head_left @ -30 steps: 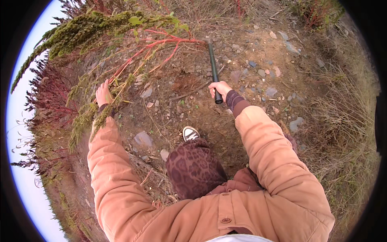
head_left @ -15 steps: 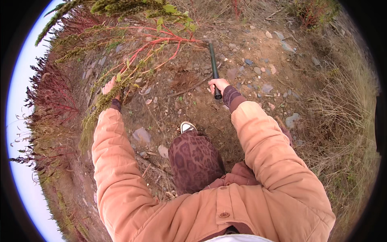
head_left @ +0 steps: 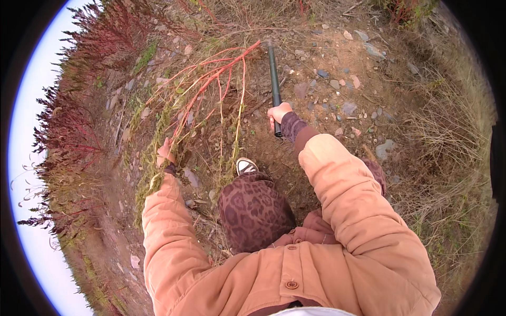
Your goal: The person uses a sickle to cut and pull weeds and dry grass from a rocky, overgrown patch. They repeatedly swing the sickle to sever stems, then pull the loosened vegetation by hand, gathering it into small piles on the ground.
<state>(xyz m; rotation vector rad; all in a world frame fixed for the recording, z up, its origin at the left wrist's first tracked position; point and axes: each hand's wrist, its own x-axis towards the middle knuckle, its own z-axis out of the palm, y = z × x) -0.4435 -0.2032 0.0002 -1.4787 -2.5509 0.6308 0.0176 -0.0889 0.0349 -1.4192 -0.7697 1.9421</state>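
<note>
My left hand (head_left: 166, 152) is closed around the branches of a red-stemmed weed (head_left: 224, 67), among its drooping green seed heads. The stems fan out toward me from one thick red end, which lies beside the far tip of the tool. Whether that end is still rooted I cannot tell. In my right hand (head_left: 279, 113) is the black grip of a long-handled tool with a dark green shaft (head_left: 273, 73), pointing away from me. Its far end is blurred, so the head's shape does not show. Fingers of my left hand are partly hidden by foliage.
Stony brown soil (head_left: 327, 100) with scattered rocks lies ahead. Dark red weeds (head_left: 68, 126) stand along the left, and dry grass (head_left: 443, 142) covers the right. My shoe (head_left: 246, 166) rests on the ground below the branches.
The weed's branches have swung down and toward me, with seed heads now hanging near my shoe. My left hand has moved nearer and slightly right; the tool has shifted slightly left.
</note>
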